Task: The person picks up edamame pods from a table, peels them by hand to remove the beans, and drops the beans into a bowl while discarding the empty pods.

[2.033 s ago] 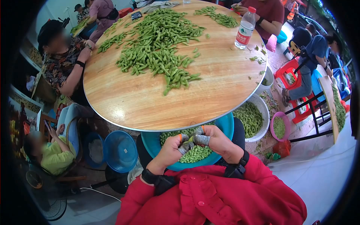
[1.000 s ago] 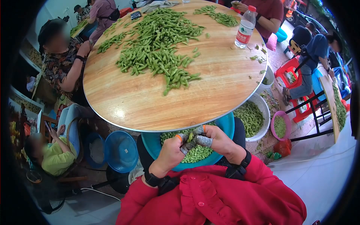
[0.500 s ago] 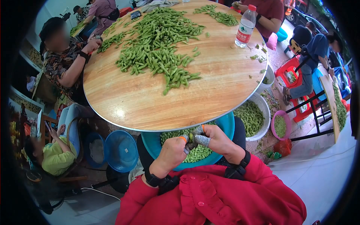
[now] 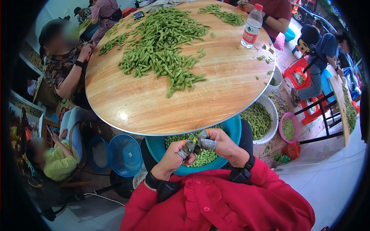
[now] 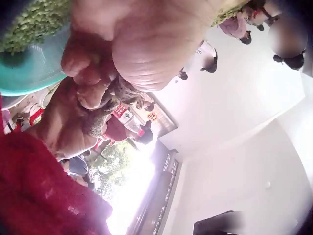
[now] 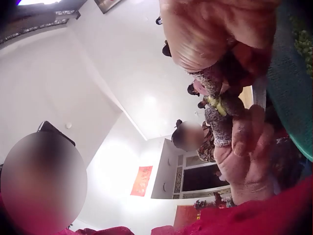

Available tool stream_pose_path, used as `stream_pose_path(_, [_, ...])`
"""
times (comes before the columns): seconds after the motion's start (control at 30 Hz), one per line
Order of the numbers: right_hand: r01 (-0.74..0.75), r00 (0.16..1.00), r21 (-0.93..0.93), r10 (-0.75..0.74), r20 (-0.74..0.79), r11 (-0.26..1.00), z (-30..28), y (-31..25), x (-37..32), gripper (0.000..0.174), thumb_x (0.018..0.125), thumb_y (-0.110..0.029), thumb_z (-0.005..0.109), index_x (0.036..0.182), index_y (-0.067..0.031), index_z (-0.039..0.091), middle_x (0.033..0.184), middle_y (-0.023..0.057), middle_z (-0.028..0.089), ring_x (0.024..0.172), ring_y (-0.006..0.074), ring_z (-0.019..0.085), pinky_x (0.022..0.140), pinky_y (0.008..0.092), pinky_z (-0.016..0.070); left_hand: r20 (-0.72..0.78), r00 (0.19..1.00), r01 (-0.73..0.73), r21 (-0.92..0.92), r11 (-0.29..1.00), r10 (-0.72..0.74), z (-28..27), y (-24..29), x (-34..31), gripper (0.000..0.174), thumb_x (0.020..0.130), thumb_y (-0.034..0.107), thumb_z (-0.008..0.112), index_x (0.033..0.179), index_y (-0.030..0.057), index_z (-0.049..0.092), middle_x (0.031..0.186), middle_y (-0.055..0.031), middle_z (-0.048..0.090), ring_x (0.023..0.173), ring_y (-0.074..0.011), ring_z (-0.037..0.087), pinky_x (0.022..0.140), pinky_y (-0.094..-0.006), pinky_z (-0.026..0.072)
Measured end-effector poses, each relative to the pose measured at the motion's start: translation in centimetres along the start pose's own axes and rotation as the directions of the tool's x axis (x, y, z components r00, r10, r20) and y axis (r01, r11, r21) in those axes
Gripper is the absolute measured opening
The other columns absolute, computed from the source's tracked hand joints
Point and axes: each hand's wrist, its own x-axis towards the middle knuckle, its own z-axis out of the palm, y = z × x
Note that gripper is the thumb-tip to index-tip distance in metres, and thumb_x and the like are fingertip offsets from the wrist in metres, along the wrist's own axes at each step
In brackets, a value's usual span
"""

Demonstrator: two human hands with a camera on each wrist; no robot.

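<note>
Both hands meet over a teal basin (image 4: 153, 151) of shelled green beans (image 4: 206, 157), just below the table's near edge. Grey wrappings cover the thumbs and some fingers. My left hand (image 4: 174, 156) and right hand (image 4: 225, 145) pinch a small green pod (image 6: 217, 105) between their tips, clearest in the right wrist view. There, the left hand (image 6: 247, 156) lies below the right hand (image 6: 220, 32), thumbs close together. In the left wrist view the left hand (image 5: 146, 41) fills the top, its fingers curled against the right hand (image 5: 63, 122), and the pod is hidden.
A round wooden table (image 4: 154, 111) bears a heap of pods (image 4: 158, 46) and a water bottle (image 4: 252, 27). Right of the basin stand a white basket (image 4: 271, 133) of pods and a pink bowl (image 4: 296, 134); blue basins (image 4: 124, 154) stand left. People sit around.
My left hand has turned slightly and its wrapped thumb shows more; the hands remain together over the basin. The person at the left has drawn a hand back from the table's pods.
</note>
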Motion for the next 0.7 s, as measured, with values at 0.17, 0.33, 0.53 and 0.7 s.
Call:
stream_pose_path(0.17, [-0.013,0.999,0.005,0.013,-0.036,1.0,0.0,-0.3,0.0,0.012,0.082,-0.01,0.056,0.09,-0.002,0.058,0.083,0.0,0.059,0.076,0.0082,0.052,0.071,0.024,0.0423,-0.044,0.999,-0.006,0.076,0.997,0.01,0.3,-0.3,0.2,0.02,0.088,0.024,0.048,0.083,0.005,0.052,0.056,-0.0034,0.053,0.048,-0.0067,0.045,0.043,-0.0201,0.0331])
stream_pose_path(0.33, [-0.013,1.0,-0.178,0.008,-0.028,0.984,0.2,-1.4,-0.2,0.016,0.083,-0.012,0.055,0.095,-0.0012,0.057,0.086,-0.0017,0.058,0.079,0.0056,0.049,0.072,0.0224,0.0409,-0.078,0.97,-0.144,0.589,0.796,0.232,1.0,0.7,0.1,0.011,0.083,0.012,0.053,0.077,0.0027,0.053,0.058,-0.0021,0.055,0.05,-0.0068,0.048,0.046,-0.0224,0.0377])
stream_pose_path(0.53, [0.023,0.999,-0.273,-0.033,-0.035,0.962,0.3,-1.6,-0.6,0.016,0.083,-0.009,0.053,0.096,0.0,0.056,0.085,-0.0024,0.055,0.078,0.0051,0.046,0.071,0.0214,0.0395,-0.001,0.869,-0.217,0.898,0.383,0.495,1.4,0.2,0.5,0.007,0.075,0.006,0.058,0.075,0.0003,0.053,0.06,-0.0164,0.053,0.051,-0.0296,0.054,0.046,-0.0317,0.0404])
stream_pose_path(0.7, [0.041,0.996,-0.411,-0.071,-0.058,0.911,0.4,-1.9,-0.7,0.015,0.083,-0.008,0.054,0.096,-0.0001,0.056,0.082,-0.0027,0.054,0.075,0.0052,0.045,0.067,0.022,0.04,0.057,0.857,-0.225,0.935,0.273,0.511,0.9,-0.3,0.7,0.01,0.073,0.007,0.061,0.074,0.0002,0.053,0.061,-0.02,0.051,0.055,-0.0366,0.052,0.046,-0.034,0.0401])
